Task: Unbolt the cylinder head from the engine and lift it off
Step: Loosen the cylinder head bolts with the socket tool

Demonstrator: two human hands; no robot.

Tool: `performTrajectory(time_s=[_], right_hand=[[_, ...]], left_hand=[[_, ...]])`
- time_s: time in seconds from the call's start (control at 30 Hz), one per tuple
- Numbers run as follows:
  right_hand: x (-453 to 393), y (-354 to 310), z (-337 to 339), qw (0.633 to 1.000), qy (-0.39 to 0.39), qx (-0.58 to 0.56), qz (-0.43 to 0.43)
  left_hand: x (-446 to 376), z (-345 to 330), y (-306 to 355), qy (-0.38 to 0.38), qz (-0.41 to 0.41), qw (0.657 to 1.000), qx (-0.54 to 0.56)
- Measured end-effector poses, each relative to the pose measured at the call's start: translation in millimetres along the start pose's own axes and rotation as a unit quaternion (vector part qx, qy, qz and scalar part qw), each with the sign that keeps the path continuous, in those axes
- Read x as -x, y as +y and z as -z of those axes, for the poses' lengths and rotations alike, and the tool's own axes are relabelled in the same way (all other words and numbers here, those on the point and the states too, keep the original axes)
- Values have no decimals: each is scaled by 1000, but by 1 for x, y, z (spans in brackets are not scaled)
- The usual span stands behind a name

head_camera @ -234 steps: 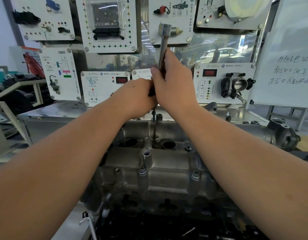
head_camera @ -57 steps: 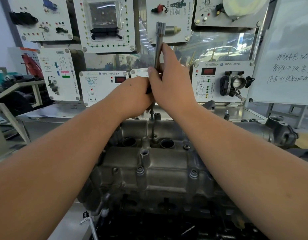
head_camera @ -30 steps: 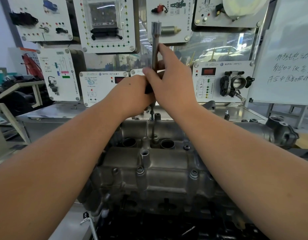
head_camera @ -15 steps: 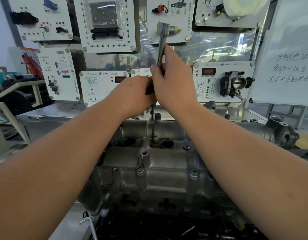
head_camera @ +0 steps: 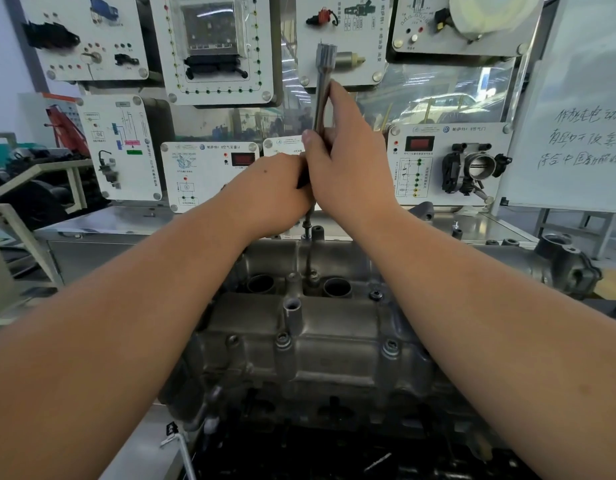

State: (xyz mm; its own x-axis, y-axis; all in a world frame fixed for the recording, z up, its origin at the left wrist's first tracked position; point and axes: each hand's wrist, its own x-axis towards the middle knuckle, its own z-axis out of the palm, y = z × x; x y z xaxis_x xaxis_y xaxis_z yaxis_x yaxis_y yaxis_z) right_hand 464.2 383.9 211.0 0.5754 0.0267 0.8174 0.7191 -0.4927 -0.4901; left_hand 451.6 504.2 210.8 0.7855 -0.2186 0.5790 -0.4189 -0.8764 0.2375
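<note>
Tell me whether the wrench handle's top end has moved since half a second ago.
Yes. The wrench handle has swung left: its top now sits left of the brass-tipped injector on the panel behind it.

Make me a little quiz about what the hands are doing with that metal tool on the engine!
1. True or false: both hands grip the tool.
2. What does the thin rod under the hands reach down to?
A. the whiteboard
B. a bolt spot between two round holes in the cylinder head
C. the floor
3. Fill in: the tool's thick end points ____.

Key
1. True: the left hand and right hand are wrapped around it, side by side.
2. B
3. up
</note>
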Motion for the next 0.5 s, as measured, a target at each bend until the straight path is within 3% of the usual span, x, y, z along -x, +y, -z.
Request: performTrajectory(time_s=[0.23,0.5], right_hand=[[1,-2,1,1000,-12,-4,14],[-1,1,2,1000,-28,4,4]], left_hand=[[-1,3,1,7,-3,999,-44],[1,1,1,-3,-1,1000,-2]])
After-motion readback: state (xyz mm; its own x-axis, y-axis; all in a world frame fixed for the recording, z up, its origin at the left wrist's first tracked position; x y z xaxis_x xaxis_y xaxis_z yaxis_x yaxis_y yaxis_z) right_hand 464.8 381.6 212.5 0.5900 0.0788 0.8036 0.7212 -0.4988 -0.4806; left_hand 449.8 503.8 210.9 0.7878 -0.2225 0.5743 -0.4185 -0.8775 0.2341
